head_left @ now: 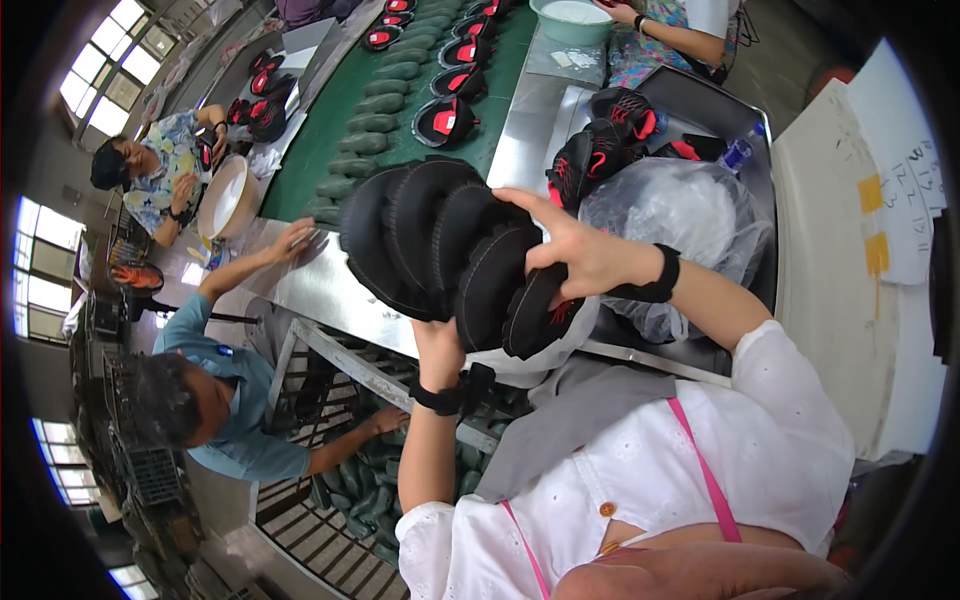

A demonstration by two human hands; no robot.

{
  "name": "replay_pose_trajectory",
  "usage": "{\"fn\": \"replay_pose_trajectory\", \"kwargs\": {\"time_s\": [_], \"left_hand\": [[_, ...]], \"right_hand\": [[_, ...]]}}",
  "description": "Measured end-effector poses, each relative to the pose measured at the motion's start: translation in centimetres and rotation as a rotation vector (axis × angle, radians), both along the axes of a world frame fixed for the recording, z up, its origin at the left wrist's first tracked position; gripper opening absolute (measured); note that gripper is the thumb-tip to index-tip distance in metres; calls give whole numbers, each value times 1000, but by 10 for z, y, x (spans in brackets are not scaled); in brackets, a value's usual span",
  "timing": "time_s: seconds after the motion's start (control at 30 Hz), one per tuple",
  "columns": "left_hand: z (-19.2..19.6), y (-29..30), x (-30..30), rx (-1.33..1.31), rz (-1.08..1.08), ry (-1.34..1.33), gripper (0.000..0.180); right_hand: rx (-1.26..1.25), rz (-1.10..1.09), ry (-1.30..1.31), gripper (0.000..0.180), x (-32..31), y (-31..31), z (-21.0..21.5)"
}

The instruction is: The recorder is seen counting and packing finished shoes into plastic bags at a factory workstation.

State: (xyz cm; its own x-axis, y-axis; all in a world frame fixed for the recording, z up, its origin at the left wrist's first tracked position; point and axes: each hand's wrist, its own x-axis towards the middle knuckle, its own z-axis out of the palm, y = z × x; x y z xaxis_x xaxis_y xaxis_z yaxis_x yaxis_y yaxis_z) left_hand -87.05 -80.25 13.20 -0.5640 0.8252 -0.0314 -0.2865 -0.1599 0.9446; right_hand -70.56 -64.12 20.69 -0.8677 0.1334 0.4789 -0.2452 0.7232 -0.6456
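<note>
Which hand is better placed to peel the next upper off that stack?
Right, probably. The right hand lies on top of the black shoe uppers, fingers over the end piece; the left hand bears the stack from below.

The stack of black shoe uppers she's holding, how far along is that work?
Done, it seems: red-and-black uppers sit spaced along the green conveyor. In hand: a fanned stack of black uppers, left hand underneath, right hand on top. Left: more red-and-black uppers lie piled on the metal table beside a clear plastic bag, and green shoe lasts line the conveyor.
</note>
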Motion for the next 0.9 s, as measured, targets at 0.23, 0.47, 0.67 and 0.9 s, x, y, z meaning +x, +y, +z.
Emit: {"fn": "replay_pose_trajectory", "kwargs": {"time_s": [0.23,0.47,0.67,0.9], "left_hand": [[-1,5,-11,95,1,-471,40],[-1,4,-11,162,-12,-8,45],[-6,16,-11,88,-230,188,43],[11,61,3,-11,-51,-280,56]], "right_hand": [[357,-45,259,17,35,-26,-41],[150,-206,197,25,56,-11,-27],[-129,-86,8,22,51,8,-4],[210,-326,-1,19,87,-6,-36]]}}
